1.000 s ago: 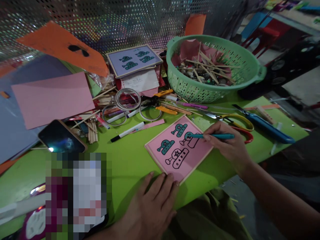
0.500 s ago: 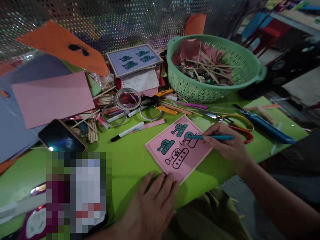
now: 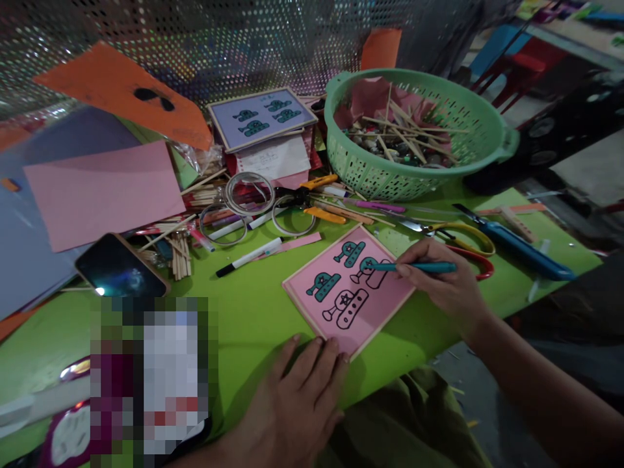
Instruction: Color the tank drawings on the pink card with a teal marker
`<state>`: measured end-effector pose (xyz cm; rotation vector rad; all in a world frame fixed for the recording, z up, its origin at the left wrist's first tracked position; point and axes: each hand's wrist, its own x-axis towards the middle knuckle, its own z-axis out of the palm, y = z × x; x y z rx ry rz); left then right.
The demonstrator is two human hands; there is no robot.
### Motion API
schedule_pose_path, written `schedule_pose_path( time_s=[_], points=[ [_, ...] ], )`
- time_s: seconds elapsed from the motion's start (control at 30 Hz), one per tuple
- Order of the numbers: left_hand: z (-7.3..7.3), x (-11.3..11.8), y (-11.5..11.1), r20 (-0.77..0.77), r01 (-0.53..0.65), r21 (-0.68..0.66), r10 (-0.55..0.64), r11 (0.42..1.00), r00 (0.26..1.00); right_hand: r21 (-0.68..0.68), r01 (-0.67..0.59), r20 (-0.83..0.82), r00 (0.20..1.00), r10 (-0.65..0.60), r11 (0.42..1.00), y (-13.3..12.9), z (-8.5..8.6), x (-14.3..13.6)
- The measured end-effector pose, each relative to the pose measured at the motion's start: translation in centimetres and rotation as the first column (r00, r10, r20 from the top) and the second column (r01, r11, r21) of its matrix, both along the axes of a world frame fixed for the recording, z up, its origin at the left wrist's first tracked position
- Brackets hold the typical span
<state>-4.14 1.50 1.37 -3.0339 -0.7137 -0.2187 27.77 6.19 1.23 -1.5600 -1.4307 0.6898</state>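
Observation:
A pink card with a pale wooden edge lies tilted on the green table, bearing four outlined tank drawings. Two tanks are filled in teal, a third only on its turret, and the lowest is plain pink. My right hand pinches a teal pen, its tip on the partly coloured tank at the card's right. My left hand lies flat with fingers spread, fingertips at the card's lower edge. Behind, a purple framed card with four teal tanks rests on a stack of papers.
A green basket of sticks stands at the back. Scissors and a blue cutter lie right. Tape rings, a capped marker, a phone and pink paper are behind and left.

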Motion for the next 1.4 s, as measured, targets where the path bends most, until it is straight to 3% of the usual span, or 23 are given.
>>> schedule_pose_path(
  time_s=[0.23, 0.5, 0.8, 1.17, 1.4],
  points=[
    [0.12, 0.11, 0.06, 0.038, 0.001, 0.0, -0.001, 1.0, 0.999, 0.016, 0.01, -0.008, 1.0, -0.01, 1.0, 0.0, -0.36, 0.23],
    [-0.19, -0.17, -0.21, -0.047, 0.01, -0.004, -0.01, 1.0, 0.999, -0.001, -0.022, -0.011, 1.0, 0.022, 1.0, 0.07, 0.28, -0.18],
    [0.55, 0.0, -0.05, -0.031, -0.001, -0.002, 0.001, 1.0, 1.0, -0.015, -0.041, -0.019, 0.999, 0.041, 0.999, -0.12, 0.18, -0.03],
    [-0.04, -0.17, -0.25, -0.044, 0.012, -0.014, -0.012, 1.0, 0.999, -0.021, -0.034, -0.049, 0.998, 0.033, 0.999, -0.1, 0.41, -0.21],
    [-0.05, -0.25, -0.36, -0.066, -0.013, -0.012, 0.012, 1.0, 0.998, 0.01, -0.097, -0.021, 0.995, 0.097, 0.995, -0.16, 0.08, 0.2]
  ],
)
